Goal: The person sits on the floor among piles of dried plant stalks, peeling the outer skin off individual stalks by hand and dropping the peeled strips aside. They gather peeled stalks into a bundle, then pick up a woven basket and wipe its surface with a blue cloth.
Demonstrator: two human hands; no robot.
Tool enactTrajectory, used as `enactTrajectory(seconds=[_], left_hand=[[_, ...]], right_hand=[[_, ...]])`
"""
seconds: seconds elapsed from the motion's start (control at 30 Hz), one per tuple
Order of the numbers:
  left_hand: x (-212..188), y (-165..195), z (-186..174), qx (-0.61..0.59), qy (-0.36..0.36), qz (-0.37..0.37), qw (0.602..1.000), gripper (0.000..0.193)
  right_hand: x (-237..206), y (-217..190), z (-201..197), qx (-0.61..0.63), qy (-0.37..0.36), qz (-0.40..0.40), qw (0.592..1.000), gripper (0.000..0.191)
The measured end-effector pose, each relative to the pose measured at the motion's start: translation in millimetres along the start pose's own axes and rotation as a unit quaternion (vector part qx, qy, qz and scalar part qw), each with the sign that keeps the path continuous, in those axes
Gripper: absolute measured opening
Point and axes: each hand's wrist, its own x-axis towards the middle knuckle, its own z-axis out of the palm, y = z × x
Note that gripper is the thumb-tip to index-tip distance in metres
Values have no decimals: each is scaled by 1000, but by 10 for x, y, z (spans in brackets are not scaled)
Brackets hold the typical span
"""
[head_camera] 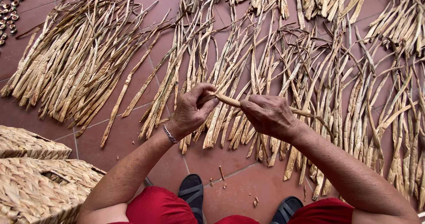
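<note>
- Dried stalk (230,101) sits held between both hands, just above the spread of stalks on the floor (133,131).
- Left hand (191,109) pinches its near end, fingers closed tight on it; right hand (269,115) wraps shut around the middle.
- Looks like twisting or flattening is under way; the next turn calls for a firm pinch.
- Loose stalks (79,60) fan out left, far and right.
- Woven baskets (40,179) sit near left; sandalled feet (192,190) below.

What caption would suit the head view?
Both hands, left and right, grip one dried stalk above stalks on floor tiles.
</note>
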Motion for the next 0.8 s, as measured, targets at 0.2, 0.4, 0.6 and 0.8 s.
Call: enactTrajectory(seconds=[0.2, 0.4, 0.6, 0.8], left_hand=[[-85, 5, 86, 197, -31, 154, 968, 14], [-208, 129, 92, -253, -188, -120, 942, 16], [-159, 279, 113, -334, -147, -184, 913, 32], [-229, 412, 239, -194, -133, -33, 971, 47]], right_hand=[[20, -17, -31, -9, 53, -10, 999, 10], [42, -93, -77, 22, 51, -24, 998, 10], [43, -134, -152, 42, 41, -15, 998, 14], [-4, -117, -46, 24, 14, -9, 1000, 13]])
